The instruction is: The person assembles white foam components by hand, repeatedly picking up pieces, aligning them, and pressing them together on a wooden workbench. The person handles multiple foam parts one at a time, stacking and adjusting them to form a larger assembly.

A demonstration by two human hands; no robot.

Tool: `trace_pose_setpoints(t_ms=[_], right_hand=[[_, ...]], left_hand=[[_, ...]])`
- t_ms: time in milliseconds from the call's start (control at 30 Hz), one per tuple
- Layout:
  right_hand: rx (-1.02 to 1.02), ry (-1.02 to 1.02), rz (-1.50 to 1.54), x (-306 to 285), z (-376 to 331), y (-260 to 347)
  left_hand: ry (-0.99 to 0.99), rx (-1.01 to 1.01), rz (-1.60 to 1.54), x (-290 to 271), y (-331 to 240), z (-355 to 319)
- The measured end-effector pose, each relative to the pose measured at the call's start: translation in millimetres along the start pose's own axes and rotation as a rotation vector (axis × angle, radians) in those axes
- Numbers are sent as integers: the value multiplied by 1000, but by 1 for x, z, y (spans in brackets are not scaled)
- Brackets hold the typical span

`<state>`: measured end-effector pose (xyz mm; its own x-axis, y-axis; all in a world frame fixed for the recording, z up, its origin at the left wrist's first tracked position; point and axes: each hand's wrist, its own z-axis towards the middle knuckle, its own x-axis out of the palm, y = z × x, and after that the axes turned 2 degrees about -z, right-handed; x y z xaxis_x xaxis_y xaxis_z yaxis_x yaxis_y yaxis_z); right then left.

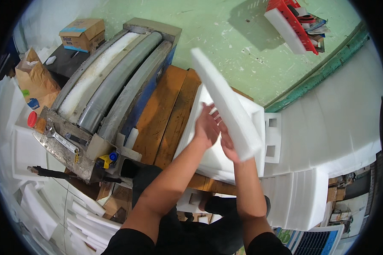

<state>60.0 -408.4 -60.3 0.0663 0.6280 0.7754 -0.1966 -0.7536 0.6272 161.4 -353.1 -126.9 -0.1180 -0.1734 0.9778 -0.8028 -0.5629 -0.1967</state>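
A thick white foam slab [230,106] is raised in the air in front of me, tilted, its upper end leaning left toward the green wall. My right hand [228,145] is against the slab's left side near its lower end and supports it; some of its fingers are hidden by the foam. Close to the slab's left edge is my left hand [207,127], fingers stretched out and apart; whether they touch the foam is unclear. Beneath both hands lies a white foam tray-like piece [193,146] on the wooden bench [157,123].
Left of the bench stands a machine with a grey metal roller [115,85]; an adjustable wrench [64,138] and tape measure [105,160] rest on its near end. Stacked white foam sheets [327,123] fill the right side. A red basket [294,25] hangs on the wall.
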Motion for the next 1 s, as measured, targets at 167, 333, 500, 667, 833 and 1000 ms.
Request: trace_pose_setpoints(t_ms=[167,333,500,667,833,1000], right_hand=[[-93,-65,418,-32,-88,-10],[-277,-59,400,-23,-86,14],[-534,8,-154,-11,3,26],[-310,-145,-681,38,91,-37],[-171,-87,-773,68,167,-48],[-134,-27,-1019,109,233,-140]], left_hand=[[-5,250,-151,16,-48,-18],[214,383,-77,1,-68,-17],[272,439,-29,2,-60,-18],[227,517,-6,-21,-60,4],[-321,637,-188,3,-73,-9],[-107,292,236,-59,-40,24]])
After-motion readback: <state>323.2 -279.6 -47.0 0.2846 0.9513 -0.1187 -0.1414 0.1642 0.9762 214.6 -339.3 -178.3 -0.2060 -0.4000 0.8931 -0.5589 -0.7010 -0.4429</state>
